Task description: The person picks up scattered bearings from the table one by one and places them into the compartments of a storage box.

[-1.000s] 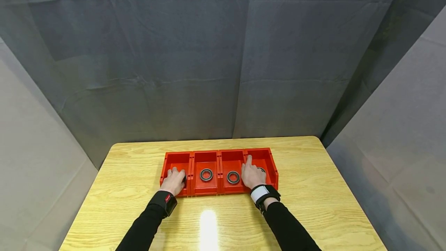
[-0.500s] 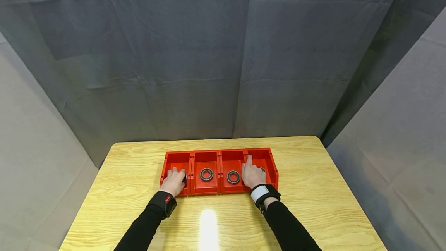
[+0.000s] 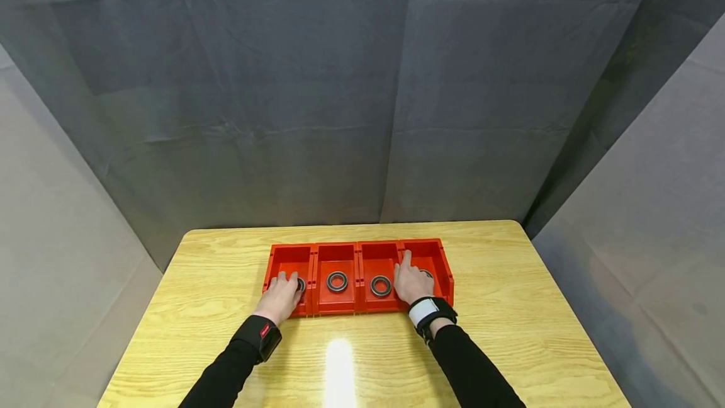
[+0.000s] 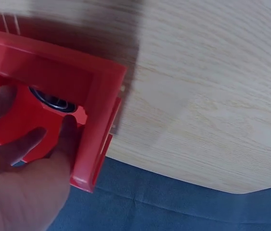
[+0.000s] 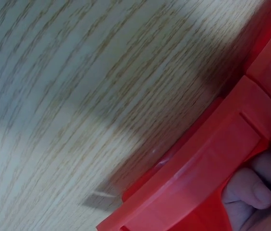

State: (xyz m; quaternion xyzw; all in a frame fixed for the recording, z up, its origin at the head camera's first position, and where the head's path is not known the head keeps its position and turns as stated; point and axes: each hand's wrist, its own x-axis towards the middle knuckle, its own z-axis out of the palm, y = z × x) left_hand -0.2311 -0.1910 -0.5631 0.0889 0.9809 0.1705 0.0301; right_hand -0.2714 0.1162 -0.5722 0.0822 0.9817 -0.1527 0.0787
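Four joined red bins form a row. In the leftmost bin (image 3: 296, 259) my left hand (image 3: 280, 298) reaches in from the front, fingers spread apart. A ring-shaped ball bearing (image 4: 53, 102) lies on that bin's floor close to a fingertip, not gripped. My right hand (image 3: 413, 283) is at the rightmost bin, its index finger stretched along the divider. Its other fingers (image 5: 253, 192) curl down inside the bin. Another bearing (image 3: 427, 273) shows partly past the knuckles; I cannot tell whether the curled fingers hold it.
The second bin holds a bearing (image 3: 337, 281), and so does the third, another bearing (image 3: 381, 286). The row stands on a light wooden table (image 3: 487, 257). A grey cloth (image 3: 317, 112) hangs behind the table, with pale panels (image 3: 668, 206) at the sides.
My left hand has let go of the bearing, which now lies flatter in the leftmost bin; the hand has drawn back slightly to the left. The right hand has stayed in place.
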